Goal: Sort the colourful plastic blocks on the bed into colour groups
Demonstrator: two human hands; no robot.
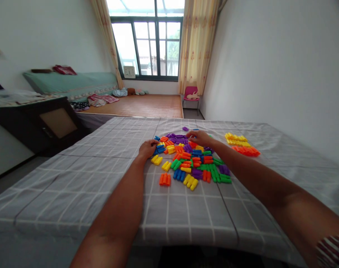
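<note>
A pile of colourful plastic toy building blocks, shaped like joined rounded tubes, lies on the checked cloth. At its left edge is my left hand [147, 148], fingers curled beside some blue blocks [159, 149]; whatever its fingertips hold is hidden. My right hand [199, 137] reaches over the far side of the pile. Its fingers are bent down at the right end of a cluster of purple blocks [177, 139] and seem to pinch a purple one. Orange [165, 179], yellow [190, 182] and green [215, 173] blocks lie nearer to me.
Right of the pile lie rows of yellow blocks [238, 139] and a row of orange blocks [246, 150]. The grey checked cloth [102, 163] covers the table. Beyond stand a bed [141, 104], a pink chair [191, 93] and, at left, a dark cabinet [52, 119].
</note>
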